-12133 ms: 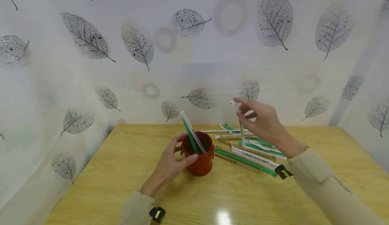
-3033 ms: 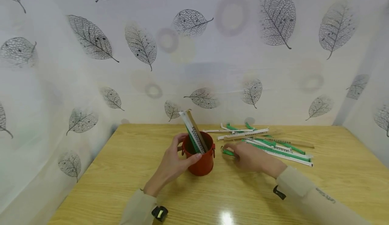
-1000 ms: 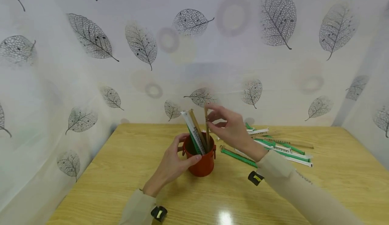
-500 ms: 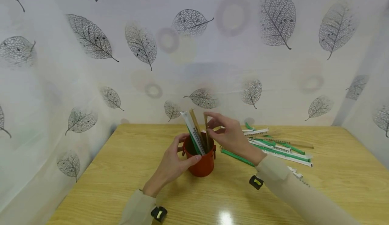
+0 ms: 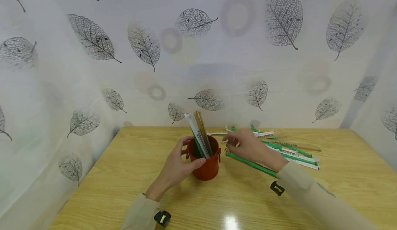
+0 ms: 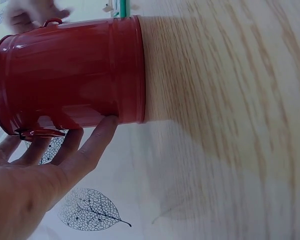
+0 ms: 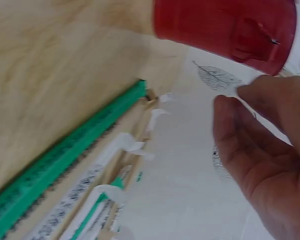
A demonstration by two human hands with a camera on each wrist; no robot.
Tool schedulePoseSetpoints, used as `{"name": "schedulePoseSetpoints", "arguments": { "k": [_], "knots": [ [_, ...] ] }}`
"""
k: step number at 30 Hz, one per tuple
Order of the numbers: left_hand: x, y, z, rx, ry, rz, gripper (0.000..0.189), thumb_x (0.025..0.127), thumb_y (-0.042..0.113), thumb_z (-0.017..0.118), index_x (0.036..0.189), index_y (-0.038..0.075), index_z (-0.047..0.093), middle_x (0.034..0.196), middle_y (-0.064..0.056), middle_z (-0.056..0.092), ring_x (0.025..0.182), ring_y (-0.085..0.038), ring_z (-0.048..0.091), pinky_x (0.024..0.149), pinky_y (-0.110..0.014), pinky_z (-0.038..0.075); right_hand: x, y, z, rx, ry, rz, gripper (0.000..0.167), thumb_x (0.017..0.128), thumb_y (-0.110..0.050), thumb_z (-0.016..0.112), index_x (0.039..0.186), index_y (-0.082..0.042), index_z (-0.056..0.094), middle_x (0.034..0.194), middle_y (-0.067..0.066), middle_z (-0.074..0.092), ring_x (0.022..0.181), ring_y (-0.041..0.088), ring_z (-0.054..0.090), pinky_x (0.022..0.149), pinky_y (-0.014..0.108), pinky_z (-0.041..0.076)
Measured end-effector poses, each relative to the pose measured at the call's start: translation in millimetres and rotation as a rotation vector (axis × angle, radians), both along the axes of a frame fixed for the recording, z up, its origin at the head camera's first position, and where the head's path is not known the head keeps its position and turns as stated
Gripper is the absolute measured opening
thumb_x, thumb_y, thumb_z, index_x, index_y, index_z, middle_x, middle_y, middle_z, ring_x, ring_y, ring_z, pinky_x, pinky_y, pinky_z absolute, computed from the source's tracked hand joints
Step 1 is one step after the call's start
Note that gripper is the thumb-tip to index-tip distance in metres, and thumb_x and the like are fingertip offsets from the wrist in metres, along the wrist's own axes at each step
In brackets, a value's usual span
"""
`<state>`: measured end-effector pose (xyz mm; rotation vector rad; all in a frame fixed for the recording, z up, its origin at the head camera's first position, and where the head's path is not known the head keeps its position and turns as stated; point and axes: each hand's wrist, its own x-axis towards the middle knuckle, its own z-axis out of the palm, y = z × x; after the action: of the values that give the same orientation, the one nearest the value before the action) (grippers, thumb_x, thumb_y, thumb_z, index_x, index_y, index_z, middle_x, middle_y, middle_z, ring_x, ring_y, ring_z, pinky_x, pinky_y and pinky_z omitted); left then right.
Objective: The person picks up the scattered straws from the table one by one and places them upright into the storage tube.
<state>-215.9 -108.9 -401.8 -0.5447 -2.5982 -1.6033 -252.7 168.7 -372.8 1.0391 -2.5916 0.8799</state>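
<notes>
A small red bucket (image 5: 204, 170) with side handles stands on the table. My left hand (image 5: 175, 169) grips it, thumb over the near rim and fingers round the far-left side; the left wrist view shows fingertips on its wall (image 6: 75, 70). Slim printed paper-wrapped sticks lean inside: white (image 5: 193, 123), brown (image 5: 203, 128) and a partly hidden green one. My right hand (image 5: 255, 150) is right of the bucket, over a loose pile of the same sticks. Its thumb and fingers are bent with a gap and nothing between them in the right wrist view. A green stick (image 5: 252, 164) lies just below this hand.
More white, green and brown sticks (image 5: 291, 152) lie crossed to the right, partly behind my right hand. Wood-grain table (image 5: 124, 175) surrounds the bucket. A pale leaf-print cloth (image 5: 173, 68) hangs behind the table and at both sides.
My right hand has let go of a brown stick, which now leans in the bucket beside another brown one. It has then moved right, over the pile. The left hand keeps its hold.
</notes>
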Motion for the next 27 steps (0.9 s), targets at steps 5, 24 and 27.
{"name": "schedulePoseSetpoints", "arguments": {
  "k": [5,24,27],
  "knots": [
    [0.4,0.4,-0.3,0.004,0.002,-0.011,0.074,0.087,0.037,0.079,0.15,0.026,0.042,0.146,-0.002,0.054,0.132,-0.027,0.053,0.106,-0.046,0.05,0.5,9.9,-18.6,0.247,-0.075,0.022,0.017,0.089,0.003,0.071,0.104,-0.004,0.075,0.094,0.008,0.076,0.081,0.015,0.071,0.067,0.024,0.058],
    [2.0,0.4,1.7,-0.003,-0.006,-0.001,0.073,0.087,0.038,0.08,0.149,0.027,0.043,0.146,-0.003,0.054,0.125,-0.028,0.058,0.102,-0.047,0.053,2.2,13.0,-32.7,0.309,-0.081,-0.022,0.041,0.083,0.011,0.066,0.123,-0.001,0.069,0.088,0.005,0.073,0.063,0.002,0.046,0.059,0.019,0.042],
    [1.2,-0.3,1.0,0.001,0.0,-0.006,0.073,0.087,0.038,0.079,0.15,0.026,0.042,0.146,-0.003,0.054,0.127,-0.028,0.056,0.103,-0.047,0.052,3.8,15.0,-23.3,0.3,-0.086,-0.06,0.051,0.083,0.008,0.066,0.133,-0.004,0.065,0.086,0.001,0.071,0.065,0.002,0.049,0.059,0.02,0.044]
  ]
}}
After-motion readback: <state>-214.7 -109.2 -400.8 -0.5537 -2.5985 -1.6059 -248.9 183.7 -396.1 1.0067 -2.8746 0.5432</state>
